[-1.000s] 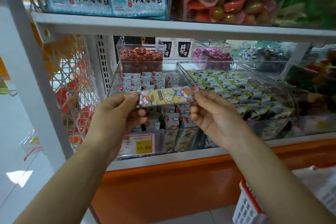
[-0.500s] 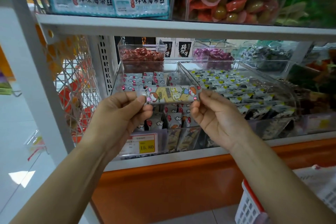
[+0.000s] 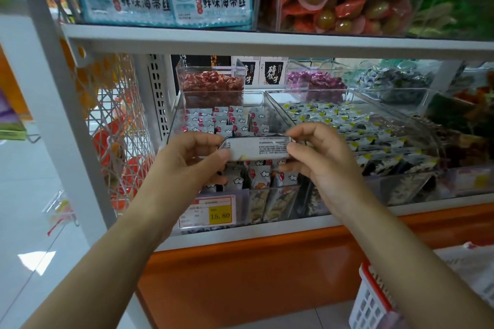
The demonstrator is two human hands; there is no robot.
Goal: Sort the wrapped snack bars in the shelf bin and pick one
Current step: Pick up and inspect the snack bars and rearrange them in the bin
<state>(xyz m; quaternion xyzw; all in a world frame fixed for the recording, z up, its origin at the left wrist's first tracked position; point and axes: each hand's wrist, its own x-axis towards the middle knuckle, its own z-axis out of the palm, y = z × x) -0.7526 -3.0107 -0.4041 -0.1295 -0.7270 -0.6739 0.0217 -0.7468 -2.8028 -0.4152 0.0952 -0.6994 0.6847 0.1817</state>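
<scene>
Between the two hands, a wrapped snack bar [image 3: 258, 147] lies level, pinched at its ends by the left hand [image 3: 191, 159] and right hand [image 3: 318, 157], above the clear shelf bin [image 3: 270, 203].

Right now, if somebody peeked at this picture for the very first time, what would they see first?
Most likely the snack bar in the middle, pinched at its ends by the left hand and the right hand, its printed back facing the camera. Just behind and below it sits the clear shelf bin packed with more wrapped bars, and a price tag reading 15.80 shows on its front.
</scene>
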